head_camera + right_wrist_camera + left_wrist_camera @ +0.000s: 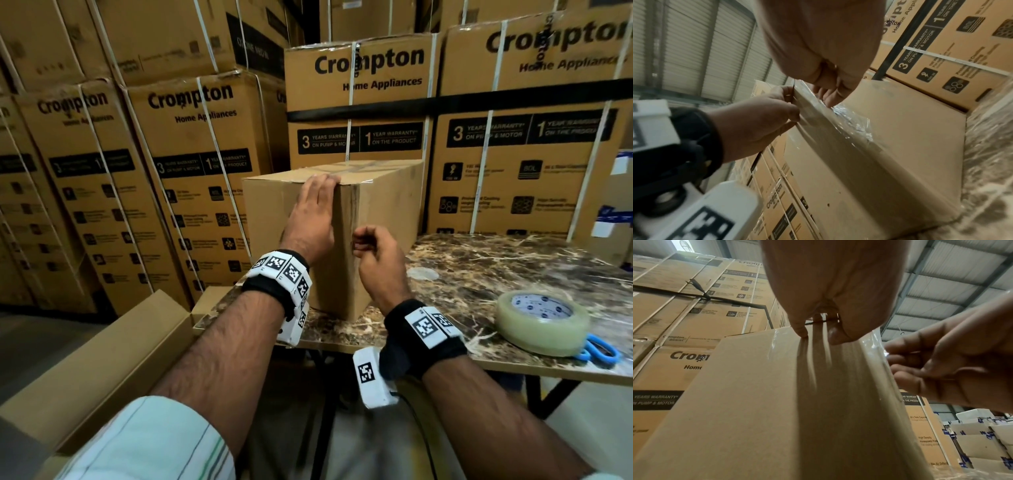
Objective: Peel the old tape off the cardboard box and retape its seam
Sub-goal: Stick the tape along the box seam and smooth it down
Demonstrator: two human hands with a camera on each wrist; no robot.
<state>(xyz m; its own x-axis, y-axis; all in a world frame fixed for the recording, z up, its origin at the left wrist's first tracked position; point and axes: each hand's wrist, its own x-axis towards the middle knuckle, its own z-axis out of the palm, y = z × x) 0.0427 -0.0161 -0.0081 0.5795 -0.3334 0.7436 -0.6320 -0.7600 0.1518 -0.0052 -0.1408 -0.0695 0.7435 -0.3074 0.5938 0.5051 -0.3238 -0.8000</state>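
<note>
A plain cardboard box (383, 212) stands on the marble table (496, 267) with one vertical corner toward me. My left hand (318, 192) lies flat on its left face, fingertips at the top edge. My right hand (358, 243) has curled fingers at that corner and pinches the old clear tape (851, 120), which is wrinkled and partly lifted there. More clear tape (356, 168) crosses the box top. In the left wrist view the box face (756, 402) fills the frame, with my right hand (941, 369) beside its edge.
A roll of clear tape (543, 320) lies at the table's right front, with blue-handled scissors (599, 349) partly under it. Strapped Crompton cartons (356, 102) are stacked behind and to the left. A long flat carton (102, 359) lies at lower left.
</note>
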